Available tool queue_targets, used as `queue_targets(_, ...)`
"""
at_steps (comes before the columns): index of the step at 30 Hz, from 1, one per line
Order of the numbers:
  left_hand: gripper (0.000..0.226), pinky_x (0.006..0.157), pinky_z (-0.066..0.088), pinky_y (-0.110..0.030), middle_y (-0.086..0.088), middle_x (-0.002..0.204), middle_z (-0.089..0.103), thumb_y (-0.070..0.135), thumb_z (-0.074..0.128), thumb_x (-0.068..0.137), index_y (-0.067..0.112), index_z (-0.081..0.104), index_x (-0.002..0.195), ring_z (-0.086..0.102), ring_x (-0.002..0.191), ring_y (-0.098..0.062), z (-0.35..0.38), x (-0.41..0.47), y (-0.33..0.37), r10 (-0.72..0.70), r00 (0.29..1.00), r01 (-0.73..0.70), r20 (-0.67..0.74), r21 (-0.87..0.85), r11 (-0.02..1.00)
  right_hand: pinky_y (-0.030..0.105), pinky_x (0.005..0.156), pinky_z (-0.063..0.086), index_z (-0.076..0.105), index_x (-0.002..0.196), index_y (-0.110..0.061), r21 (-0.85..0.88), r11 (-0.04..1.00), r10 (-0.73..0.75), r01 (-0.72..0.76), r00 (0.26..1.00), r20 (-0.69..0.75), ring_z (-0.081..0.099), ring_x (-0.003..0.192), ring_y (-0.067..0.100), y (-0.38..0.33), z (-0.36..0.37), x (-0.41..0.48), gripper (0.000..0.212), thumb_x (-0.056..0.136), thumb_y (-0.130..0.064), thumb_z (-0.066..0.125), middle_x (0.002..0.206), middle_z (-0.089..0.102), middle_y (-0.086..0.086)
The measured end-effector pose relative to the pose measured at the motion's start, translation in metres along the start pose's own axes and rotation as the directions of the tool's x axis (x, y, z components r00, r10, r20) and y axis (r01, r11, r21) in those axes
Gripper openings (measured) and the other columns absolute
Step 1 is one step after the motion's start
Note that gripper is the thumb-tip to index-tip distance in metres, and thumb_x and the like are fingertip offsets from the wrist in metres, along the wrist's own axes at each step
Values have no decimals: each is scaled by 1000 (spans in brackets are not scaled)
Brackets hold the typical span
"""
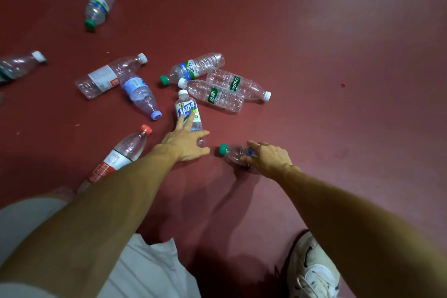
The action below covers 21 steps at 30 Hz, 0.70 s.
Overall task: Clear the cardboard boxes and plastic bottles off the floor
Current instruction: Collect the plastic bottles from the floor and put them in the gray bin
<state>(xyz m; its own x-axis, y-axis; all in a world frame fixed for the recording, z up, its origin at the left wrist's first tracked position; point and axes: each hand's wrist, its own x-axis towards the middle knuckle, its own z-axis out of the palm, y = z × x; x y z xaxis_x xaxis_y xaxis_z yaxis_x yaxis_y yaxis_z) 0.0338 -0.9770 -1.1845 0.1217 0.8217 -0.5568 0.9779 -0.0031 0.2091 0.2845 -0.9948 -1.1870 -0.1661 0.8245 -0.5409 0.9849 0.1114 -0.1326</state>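
Centre frame, the left hand [185, 143] lies spread open on a white-capped, blue-labelled clear plastic bottle [186, 106]; the right hand [271, 157] grips a green-capped clear plastic bottle [233, 152].

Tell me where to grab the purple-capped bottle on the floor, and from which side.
Probably the shoulder just behind the purple cap of the purple-capped bottle, from above on the near side. It lies flat with that end toward the person and clear of neighbours, while its base lies against the white-capped, red-labelled bottle.
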Motion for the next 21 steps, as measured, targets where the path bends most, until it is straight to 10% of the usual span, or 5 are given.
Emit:
queue_targets(7,67,113,31,-51,-9,165,3,63,51,93,45,27,153,3,150,-30,11,12,-5,-5,975,6,-221,5,1000,57,114,23,9,157,-43,-61,998,-19,18,1000,-19,32,141,32,-3,21,2,59,103,-60,27,159,30,5)
queue_targets(13,81,116,25,-53,-5,163,-25,68,54,90,47,11,156,1,151,-37,17,18,-8,-124,981,103,-148,-145,984,49,118,25,-4,156,-47,75,996,-45,38,995,92,19,151,32,7,16,0,77,97,-65,42,167,12,6)
queue_targets(21,77,101,39,-45,-10,160,-2,37,80,67,34,38,131,38,128,-39,8,4,-9,-109,979,80,-172,-165,983,44,96,44,-4,159,-36,183,983,38,-21,995,-94,46,127,34,-12,11,18,85,98,-42,55,147,37,8)
